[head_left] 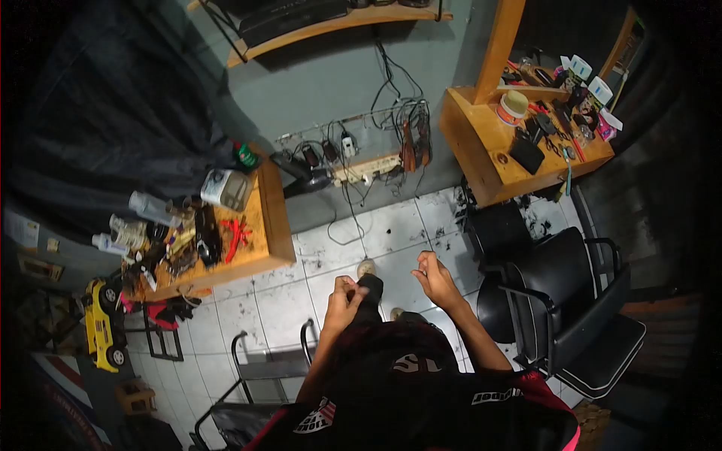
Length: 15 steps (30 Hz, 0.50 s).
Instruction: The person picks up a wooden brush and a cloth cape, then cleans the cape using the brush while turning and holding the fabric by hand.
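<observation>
Both hands are held out in front of the dark shirt, above the tiled floor, well apart from each other. My left hand (pixel 343 301) has its fingers curled in near the thumb; whether anything small is inside is hidden. Curled fingers also show on my right hand (pixel 436 279), with the thumb close to them, and its palm side is too small to make out. Neither hand touches a table. Below them are a dark trouser leg (pixel 369 297) and a light shoe (pixel 365 267).
A wooden counter (pixel 274 218) with bottles and red clips stands at left. Another wooden counter (pixel 470 143) holds a jar and tools at right. Cables and clippers hang on the wall. Black chairs (pixel 553 270) stand at right; hair lies on the floor (pixel 323 255).
</observation>
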{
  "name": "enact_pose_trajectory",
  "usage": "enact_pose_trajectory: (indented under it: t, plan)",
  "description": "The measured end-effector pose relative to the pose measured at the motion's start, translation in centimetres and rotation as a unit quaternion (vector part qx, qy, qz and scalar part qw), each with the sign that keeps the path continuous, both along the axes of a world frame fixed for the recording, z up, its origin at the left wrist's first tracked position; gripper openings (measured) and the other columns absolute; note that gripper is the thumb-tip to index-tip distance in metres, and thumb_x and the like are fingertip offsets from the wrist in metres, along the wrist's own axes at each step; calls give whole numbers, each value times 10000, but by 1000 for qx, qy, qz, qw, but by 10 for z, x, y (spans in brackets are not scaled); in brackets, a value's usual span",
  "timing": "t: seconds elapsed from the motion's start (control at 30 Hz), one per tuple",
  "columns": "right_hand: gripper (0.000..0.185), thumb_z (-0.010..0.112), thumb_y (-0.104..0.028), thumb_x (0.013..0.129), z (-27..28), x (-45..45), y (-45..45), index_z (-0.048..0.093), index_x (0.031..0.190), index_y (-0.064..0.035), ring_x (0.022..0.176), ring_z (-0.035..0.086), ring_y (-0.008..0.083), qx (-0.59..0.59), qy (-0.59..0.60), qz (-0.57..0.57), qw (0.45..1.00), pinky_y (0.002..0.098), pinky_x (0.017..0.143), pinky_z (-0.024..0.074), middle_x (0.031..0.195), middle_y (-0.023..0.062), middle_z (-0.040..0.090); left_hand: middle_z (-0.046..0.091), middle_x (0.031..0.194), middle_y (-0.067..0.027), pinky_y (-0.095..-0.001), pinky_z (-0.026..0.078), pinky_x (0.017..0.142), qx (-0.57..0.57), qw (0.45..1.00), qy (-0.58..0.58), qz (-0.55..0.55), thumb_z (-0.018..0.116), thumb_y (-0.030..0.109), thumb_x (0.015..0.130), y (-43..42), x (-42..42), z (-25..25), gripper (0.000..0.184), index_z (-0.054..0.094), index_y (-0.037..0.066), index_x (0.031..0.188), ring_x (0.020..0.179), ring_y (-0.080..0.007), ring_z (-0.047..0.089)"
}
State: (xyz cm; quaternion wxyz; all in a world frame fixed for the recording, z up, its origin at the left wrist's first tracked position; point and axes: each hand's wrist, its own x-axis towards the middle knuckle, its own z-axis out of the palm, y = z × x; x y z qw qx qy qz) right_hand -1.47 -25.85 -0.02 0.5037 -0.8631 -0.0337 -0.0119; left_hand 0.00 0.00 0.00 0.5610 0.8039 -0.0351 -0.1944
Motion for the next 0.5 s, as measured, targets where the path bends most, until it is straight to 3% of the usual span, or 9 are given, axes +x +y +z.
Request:
enact_pose_trajectory:
  t: [0.07,0.1,0.17,0.33,0.4,0.5]
  plan:
    - [503,679,-156,769,-3,-4,4,409,1182,-54,772,542,283,-8,17,-35,999,350,659,465,874,147,526,593,903,-149,-323,466,788,52,997,52,3,725,207,745,-8,4,25,641,344,32,1230,822,-238,585]
    - [503,679,-156,769,2,70,-12,409,1182,-54,772,542,283,-41,-3,-43,998,350,659,465,874,147,526,593,903,-149,-323,466,788,19,999,33,-5,725,207,745,-26,83,11,641,344,32,1230,822,-238,585]
    - [440,684,-86,732,13,94,3,463,1111,-44,836,528,315,-97,-80,-73,989,380,720,442,890,158,530,588,922,-164,-325,472,774,59,986,-128,-87,718,186,745,-14,115,12,629,353,23,1231,825,-240,600]
    - [351,673,-119,740,3,152,-1,530,1049,-32,920,519,361,-125,-78,-111,983,413,787,431,974,189,549,593,974,-180,-375,467,792,4,993,-35,-109,677,196,771,-16,188,5,562,396,20,1224,910,-294,606]
    - [334,660,-112,746,-7,174,-7,534,1044,-27,915,520,379,-113,-71,-137,981,416,793,429,968,209,555,590,1027,-198,-373,467,792,42,981,-134,-136,649,204,790,-23,219,-9,514,425,16,1212,924,-308,604]
    - [305,647,-105,752,-5,209,-16,541,1025,-18,927,519,395,-105,-58,-159,980,420,808,424,970,219,557,586,1085,-176,-336,493,780,63,975,-147,-152,654,199,803,-43,255,-12,481,449,13,1197,949,-278,609]
